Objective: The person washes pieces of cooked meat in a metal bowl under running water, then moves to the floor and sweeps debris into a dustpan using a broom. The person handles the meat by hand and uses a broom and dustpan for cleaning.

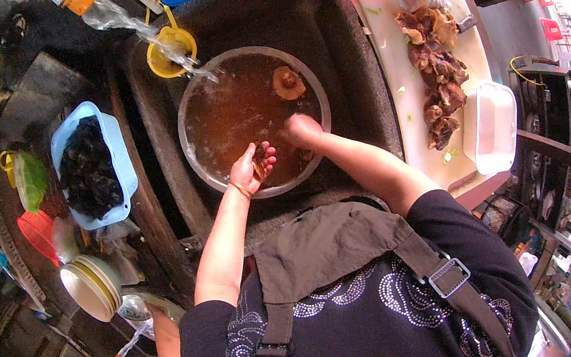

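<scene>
My left hand point(253, 170) holds a small brown mushroom piece point(260, 166), palm up, over the near side of a round metal basin point(189, 153). Brownish water point(231, 104) fills the basin. To its right, my right hand point(304, 131) is curled and blurred above the water; whether anything is in its fingers is hidden. One mushroom cap point(288, 83) floats near the far right rim. A water stream point(133, 27) from a spout with an orange collar point(81, 0) passes a yellow plastic strainer point(172, 52) and pours into the basin's far left side.
The basin stands in a dark stone sink point(351, 59). Brown mushrooms point(438, 75) and a white tub point(494, 127) rest on a cutting board point(394, 53) at right. Leftward are a blue tub point(126, 168) of dark food, stacked bowls point(88, 291), and another person's hand point(162, 322).
</scene>
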Tool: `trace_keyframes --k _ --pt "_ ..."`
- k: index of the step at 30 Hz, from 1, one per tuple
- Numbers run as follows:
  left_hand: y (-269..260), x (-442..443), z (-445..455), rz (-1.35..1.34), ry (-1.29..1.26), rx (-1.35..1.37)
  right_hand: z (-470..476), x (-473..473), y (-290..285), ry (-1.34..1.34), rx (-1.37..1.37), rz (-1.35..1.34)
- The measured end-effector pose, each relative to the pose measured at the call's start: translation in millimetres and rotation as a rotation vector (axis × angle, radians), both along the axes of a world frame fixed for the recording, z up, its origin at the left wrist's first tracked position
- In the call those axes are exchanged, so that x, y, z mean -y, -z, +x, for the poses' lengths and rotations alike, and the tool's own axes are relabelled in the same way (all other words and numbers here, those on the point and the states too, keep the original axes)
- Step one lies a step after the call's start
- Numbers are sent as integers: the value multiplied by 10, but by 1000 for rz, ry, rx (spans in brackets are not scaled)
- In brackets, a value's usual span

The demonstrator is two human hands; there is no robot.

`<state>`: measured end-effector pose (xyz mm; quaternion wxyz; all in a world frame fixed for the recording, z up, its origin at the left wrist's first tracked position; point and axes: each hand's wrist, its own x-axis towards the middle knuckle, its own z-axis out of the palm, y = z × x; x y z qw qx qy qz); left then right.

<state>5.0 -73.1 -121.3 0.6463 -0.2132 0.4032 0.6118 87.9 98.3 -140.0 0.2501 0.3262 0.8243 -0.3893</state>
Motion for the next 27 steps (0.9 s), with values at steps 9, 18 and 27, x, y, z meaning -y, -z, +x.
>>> trace_keyframes --k 9,18,27 --pt "40 -252 216 -123 138 203 31 -155 84 915 -142 -944" --pt "347 -620 356 -38 -15 81 107 -91 86 1011 -209 -748" --pt "-302 -314 -62 90 18 -171 95 -125 -225 1127 -255 -1382"
